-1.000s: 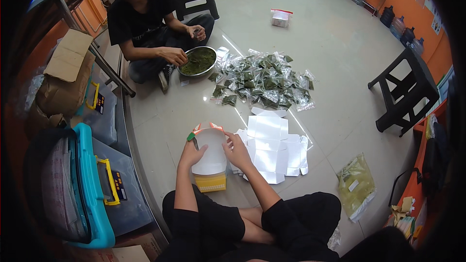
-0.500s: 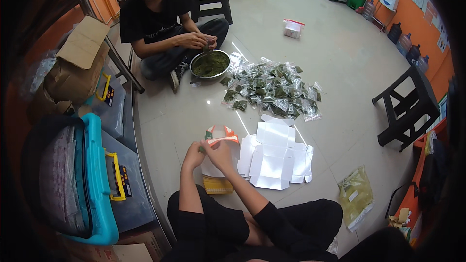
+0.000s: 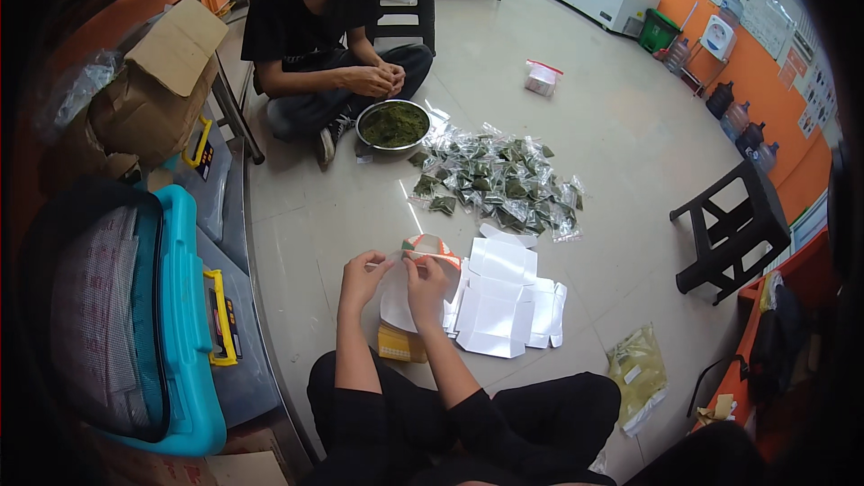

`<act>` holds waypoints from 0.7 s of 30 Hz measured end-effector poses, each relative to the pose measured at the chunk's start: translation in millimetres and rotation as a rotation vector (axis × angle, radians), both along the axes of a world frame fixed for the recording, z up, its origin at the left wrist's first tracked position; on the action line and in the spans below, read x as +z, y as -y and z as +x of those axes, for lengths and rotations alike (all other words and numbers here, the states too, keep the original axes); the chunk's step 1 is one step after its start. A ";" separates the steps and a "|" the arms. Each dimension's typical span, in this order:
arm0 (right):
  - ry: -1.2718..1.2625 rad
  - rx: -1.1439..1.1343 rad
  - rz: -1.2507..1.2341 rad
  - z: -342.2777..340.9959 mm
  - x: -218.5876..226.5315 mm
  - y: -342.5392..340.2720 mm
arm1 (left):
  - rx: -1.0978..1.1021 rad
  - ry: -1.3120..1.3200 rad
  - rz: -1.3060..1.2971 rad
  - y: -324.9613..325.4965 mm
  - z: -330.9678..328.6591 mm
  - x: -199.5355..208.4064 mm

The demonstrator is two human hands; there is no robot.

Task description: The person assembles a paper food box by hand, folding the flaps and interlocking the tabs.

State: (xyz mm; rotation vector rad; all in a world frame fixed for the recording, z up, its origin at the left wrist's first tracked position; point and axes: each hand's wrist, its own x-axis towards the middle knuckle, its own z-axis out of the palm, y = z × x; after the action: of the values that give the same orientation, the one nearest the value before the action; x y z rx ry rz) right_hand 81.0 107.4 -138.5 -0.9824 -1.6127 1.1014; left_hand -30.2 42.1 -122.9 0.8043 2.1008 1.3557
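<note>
My left hand (image 3: 362, 277) and my right hand (image 3: 426, 290) are side by side above the floor, fingertips pinched and a small gap between them. Something thin and pale seems to lie at their fingertips, too small to name. Just beyond my right hand is an orange-and-white printed piece of packaging (image 3: 434, 247); whether the hand touches it, I cannot tell. Beneath my hands lies a pale sheet (image 3: 393, 306), partly covered by my right hand and wrist. A yellow stack or box (image 3: 401, 345) sits under its near edge. Flattened white cartons (image 3: 495, 297) lie at the right.
Ahead lies a pile of small clear bags with dark green contents (image 3: 499, 182). Across from me a person (image 3: 315, 54) sits by a metal bowl of green paste (image 3: 393, 126). Storage boxes (image 3: 202, 324) line my left. A black stool (image 3: 738, 229) stands right; a yellowish bag (image 3: 637, 367) lies nearer.
My hands have drawn slightly apart; the small green bit at my left fingers no longer shows. The orange-and-white packaging sits further right. The other person's hands are held together, now without visible green material.
</note>
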 end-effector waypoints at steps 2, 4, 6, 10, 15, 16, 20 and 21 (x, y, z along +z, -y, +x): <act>0.023 -0.027 0.157 0.4 -4.0 0.7 | -0.013 -0.010 0.037 -2.1 4.1 5.7; 0.049 -0.024 0.187 1.5 -5.9 4.3 | -0.020 -0.023 0.071 -2.7 5.0 7.0; 0.072 -0.016 0.214 0.7 -5.3 8.1 | -0.015 -0.057 0.136 -2.4 2.8 4.4; 0.000 -0.095 0.160 4.2 -7.9 8.1 | -0.036 -0.036 0.137 -4.4 3.5 1.0; -0.075 -0.135 0.135 8.6 -6.9 6.9 | -0.039 -0.012 0.136 -4.9 5.5 3.9; -0.040 -0.133 0.180 9.0 -6.3 5.8 | -0.040 -0.008 0.135 -5.5 5.6 3.7; 0.040 -0.117 0.221 9.8 -3.0 2.0 | -0.068 0.007 0.123 -5.5 8.0 8.7; 0.044 -0.116 0.218 9.5 -2.2 1.7 | -0.077 0.027 0.128 -5.9 8.8 10.9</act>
State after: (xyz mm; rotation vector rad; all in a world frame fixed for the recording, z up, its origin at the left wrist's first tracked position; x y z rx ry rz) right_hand 90.4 105.7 -140.7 -0.9479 -1.6495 0.8121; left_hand -21.3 47.9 -112.0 0.9035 1.9581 1.4629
